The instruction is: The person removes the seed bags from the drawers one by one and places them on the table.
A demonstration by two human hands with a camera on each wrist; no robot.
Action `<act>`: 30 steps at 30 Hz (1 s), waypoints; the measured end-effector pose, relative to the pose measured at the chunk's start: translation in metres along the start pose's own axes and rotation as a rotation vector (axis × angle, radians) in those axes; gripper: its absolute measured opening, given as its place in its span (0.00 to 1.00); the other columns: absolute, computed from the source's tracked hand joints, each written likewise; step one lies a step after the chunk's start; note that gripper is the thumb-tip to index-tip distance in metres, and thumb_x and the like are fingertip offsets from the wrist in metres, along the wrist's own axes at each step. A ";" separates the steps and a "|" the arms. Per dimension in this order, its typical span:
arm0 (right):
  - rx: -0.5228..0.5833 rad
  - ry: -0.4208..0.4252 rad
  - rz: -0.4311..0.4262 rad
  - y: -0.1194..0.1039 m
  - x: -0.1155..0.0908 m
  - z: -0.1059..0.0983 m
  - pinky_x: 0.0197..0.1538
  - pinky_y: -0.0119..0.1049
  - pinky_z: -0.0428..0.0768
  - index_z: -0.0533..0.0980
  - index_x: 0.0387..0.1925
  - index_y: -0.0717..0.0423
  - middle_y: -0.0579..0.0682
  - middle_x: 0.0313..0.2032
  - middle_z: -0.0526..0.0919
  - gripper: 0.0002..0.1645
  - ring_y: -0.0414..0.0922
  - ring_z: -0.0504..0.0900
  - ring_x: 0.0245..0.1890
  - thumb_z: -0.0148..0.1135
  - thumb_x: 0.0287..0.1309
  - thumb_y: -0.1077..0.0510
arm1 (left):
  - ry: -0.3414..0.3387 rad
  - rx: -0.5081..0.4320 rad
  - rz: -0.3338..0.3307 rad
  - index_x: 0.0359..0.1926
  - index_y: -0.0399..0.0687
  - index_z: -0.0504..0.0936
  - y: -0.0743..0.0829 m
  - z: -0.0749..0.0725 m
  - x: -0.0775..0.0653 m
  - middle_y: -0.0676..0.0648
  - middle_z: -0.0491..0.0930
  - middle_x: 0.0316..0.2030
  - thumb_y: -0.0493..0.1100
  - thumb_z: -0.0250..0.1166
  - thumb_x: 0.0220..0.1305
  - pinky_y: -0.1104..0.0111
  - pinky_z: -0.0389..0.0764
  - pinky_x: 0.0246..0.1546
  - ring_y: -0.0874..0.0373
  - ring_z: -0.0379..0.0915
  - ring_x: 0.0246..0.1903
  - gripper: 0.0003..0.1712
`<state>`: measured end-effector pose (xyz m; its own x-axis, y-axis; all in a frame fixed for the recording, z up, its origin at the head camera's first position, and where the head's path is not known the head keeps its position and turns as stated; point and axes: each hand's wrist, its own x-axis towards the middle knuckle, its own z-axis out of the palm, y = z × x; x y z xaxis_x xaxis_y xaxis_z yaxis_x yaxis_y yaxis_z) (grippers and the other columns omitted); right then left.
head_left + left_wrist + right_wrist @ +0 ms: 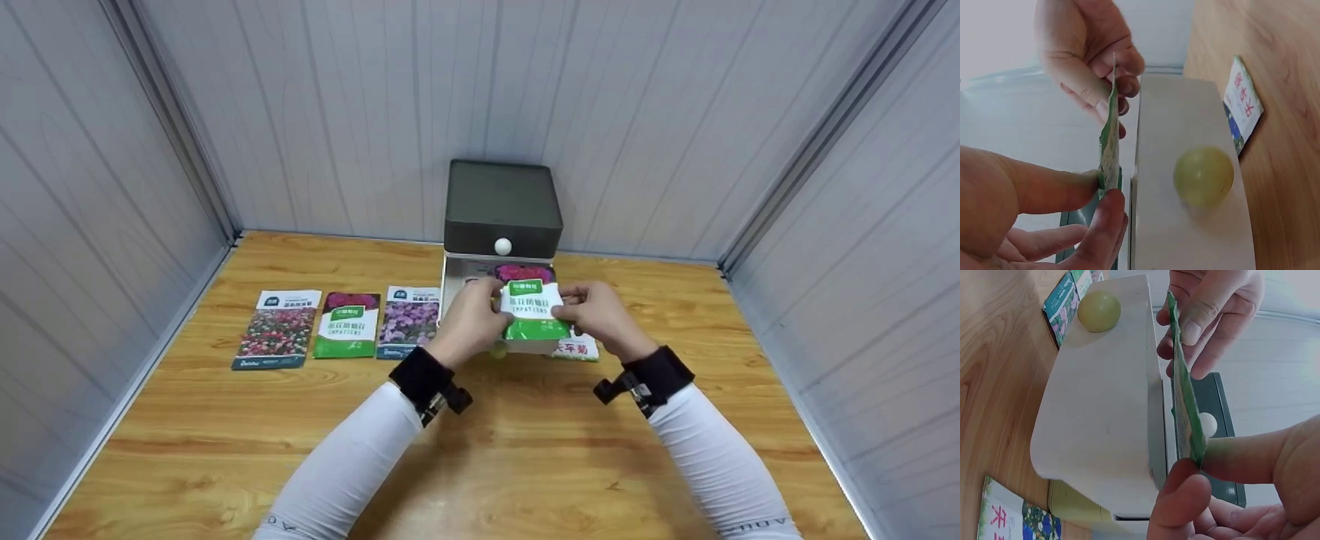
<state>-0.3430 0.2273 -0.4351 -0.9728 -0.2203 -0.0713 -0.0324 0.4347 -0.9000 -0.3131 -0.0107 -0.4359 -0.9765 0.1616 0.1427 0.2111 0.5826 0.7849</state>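
A green and white seed packet (534, 309) with pink flowers at its top is held between both hands, above the pulled-out white lower drawer (1196, 112). My left hand (472, 319) pinches the packet's left edge between thumb and fingers. On the opposite edge, my right hand (606, 315) pinches it the same way. Both wrist views show the packet edge-on, close to the drawer front's upper edge. A round yellow-green knob (1203, 176) sticks out from that front. The hands and packet hide much of the drawer's inside.
The small cabinet has a closed dark upper drawer (502, 238) with a white knob. Left of it lie a red-flower packet (276, 330), a green and white packet (347, 326) and a purple-flower packet (407, 319). Another packet (576, 348) lies partly hidden at right. Walls enclose the wooden table (540, 465).
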 end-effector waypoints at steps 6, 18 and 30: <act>0.009 0.016 0.012 0.009 -0.006 -0.013 0.30 0.29 0.81 0.76 0.68 0.77 0.53 0.41 0.86 0.30 0.38 0.81 0.29 0.71 0.71 0.65 | 0.014 0.011 0.061 0.68 0.29 0.81 0.008 0.011 -0.003 0.37 0.85 0.53 0.30 0.75 0.65 0.55 0.84 0.57 0.47 0.80 0.52 0.31; 0.107 0.033 0.038 0.027 -0.012 -0.031 0.32 0.30 0.83 0.75 0.70 0.77 0.52 0.40 0.88 0.30 0.39 0.84 0.32 0.69 0.74 0.65 | 0.002 0.049 0.100 0.69 0.33 0.81 0.018 0.032 -0.004 0.38 0.84 0.59 0.33 0.75 0.70 0.55 0.84 0.62 0.45 0.79 0.58 0.28; 0.095 0.101 0.098 0.040 -0.018 -0.048 0.34 0.32 0.84 0.75 0.72 0.73 0.50 0.41 0.89 0.33 0.40 0.84 0.35 0.72 0.75 0.60 | -0.036 0.020 0.104 0.68 0.33 0.81 0.026 0.056 0.003 0.37 0.82 0.64 0.28 0.70 0.67 0.57 0.81 0.67 0.45 0.78 0.63 0.28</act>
<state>-0.3377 0.2906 -0.4491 -0.9885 -0.0899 -0.1217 0.0811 0.3639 -0.9279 -0.3081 0.0494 -0.4493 -0.9472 0.2502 0.2004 0.3121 0.5773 0.7545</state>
